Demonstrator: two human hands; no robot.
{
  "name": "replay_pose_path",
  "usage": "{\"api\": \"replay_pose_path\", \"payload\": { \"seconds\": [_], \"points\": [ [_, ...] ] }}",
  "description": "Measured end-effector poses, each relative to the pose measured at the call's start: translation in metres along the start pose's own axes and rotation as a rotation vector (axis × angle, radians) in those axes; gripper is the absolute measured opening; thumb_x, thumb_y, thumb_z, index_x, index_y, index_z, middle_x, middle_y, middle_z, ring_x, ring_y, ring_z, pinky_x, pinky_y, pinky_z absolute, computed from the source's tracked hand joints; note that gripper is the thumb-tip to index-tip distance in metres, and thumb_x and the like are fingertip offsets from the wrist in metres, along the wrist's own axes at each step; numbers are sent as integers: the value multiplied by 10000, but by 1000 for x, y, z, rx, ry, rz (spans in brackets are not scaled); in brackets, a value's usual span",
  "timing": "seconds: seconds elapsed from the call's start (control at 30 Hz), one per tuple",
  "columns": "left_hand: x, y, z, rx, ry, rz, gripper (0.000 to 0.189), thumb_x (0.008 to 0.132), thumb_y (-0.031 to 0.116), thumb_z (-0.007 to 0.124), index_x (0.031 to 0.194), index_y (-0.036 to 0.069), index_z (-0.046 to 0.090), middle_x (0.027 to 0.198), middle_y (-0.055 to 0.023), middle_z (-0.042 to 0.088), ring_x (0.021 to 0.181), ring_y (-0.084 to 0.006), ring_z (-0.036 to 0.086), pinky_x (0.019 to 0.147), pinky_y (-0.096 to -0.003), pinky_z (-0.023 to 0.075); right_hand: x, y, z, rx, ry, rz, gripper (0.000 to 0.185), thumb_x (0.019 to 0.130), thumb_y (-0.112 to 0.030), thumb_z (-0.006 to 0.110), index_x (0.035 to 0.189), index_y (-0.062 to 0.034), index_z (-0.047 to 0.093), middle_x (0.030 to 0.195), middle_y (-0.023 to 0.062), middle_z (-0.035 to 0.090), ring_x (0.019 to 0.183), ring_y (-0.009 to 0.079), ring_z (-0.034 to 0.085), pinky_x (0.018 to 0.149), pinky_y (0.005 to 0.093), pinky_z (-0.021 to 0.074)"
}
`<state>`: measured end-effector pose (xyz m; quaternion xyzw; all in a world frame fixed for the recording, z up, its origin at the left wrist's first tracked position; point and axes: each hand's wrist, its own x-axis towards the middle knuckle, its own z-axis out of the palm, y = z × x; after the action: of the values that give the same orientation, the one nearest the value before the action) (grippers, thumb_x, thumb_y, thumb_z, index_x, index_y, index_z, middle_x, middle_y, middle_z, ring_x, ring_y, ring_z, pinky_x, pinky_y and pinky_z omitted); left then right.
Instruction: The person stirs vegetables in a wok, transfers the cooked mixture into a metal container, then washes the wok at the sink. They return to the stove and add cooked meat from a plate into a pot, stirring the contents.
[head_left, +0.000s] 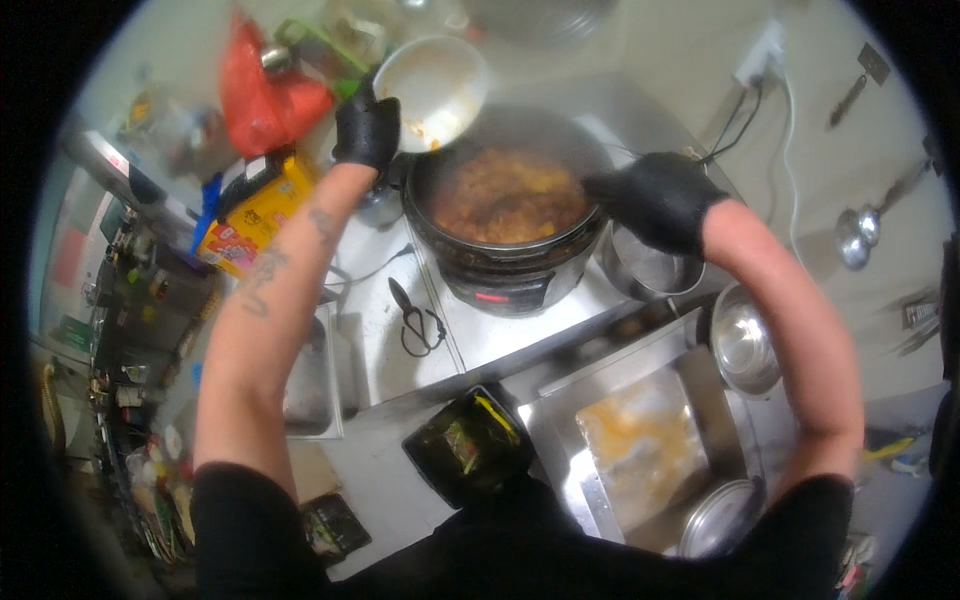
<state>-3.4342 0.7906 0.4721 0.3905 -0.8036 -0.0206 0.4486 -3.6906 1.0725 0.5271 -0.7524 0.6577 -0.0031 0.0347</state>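
My left hand, in a black glove, grips the edge of a white bowl. The bowl is tilted, its inside stained with orange sauce and a few bits of food, at the upper left rim of a black electric cooker. Brown, chunky stew steams in the cooker's pot. At the pot's right rim is my right hand, also black-gloved, with its fingers pointing over the food. A dark shape lies in the stew near those fingers; whether the hand holds a utensil is hidden.
Scissors lie on the white counter. Nearby stand a metal pot, a steel bowl, a black container and a sink with cloudy, orange-tinged water. A yellow box and red plastic bag sit at left; a cable hangs at right.
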Motion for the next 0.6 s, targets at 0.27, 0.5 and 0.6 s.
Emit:
{"api": "replay_pose_path", "payload": {
  "seconds": [0.27,0.5,0.6],
  "points": [
    [-37,-32,-42,-47,20,-146,356,878,135,611,1196,-24,621,1110,-290,660,1022,-421,650,898,-458,514,13,-9,3,21,-244,-22,232,931,-148,536,1053,-70,717,1083,206,694,981,387,676,874,454,534],
    [-84,-24,-96,-280,25,-256,387,898,66,569,1274,-23,580,1118,-232,689,1016,-336,673,905,-387,515,35,-25,14,-144,-83,80,263,934,-182,524,1108,-98,702,1067,199,700,972,377,679,829,467,538],
    [-98,-23,-120,-231,-4,-388,335,923,80,549,1237,-24,604,1085,-220,701,973,-295,678,878,-373,514,42,-31,14,-49,5,133,289,961,-207,504,1170,-114,680,1066,210,696,964,383,678,817,468,537]
  ]
}}
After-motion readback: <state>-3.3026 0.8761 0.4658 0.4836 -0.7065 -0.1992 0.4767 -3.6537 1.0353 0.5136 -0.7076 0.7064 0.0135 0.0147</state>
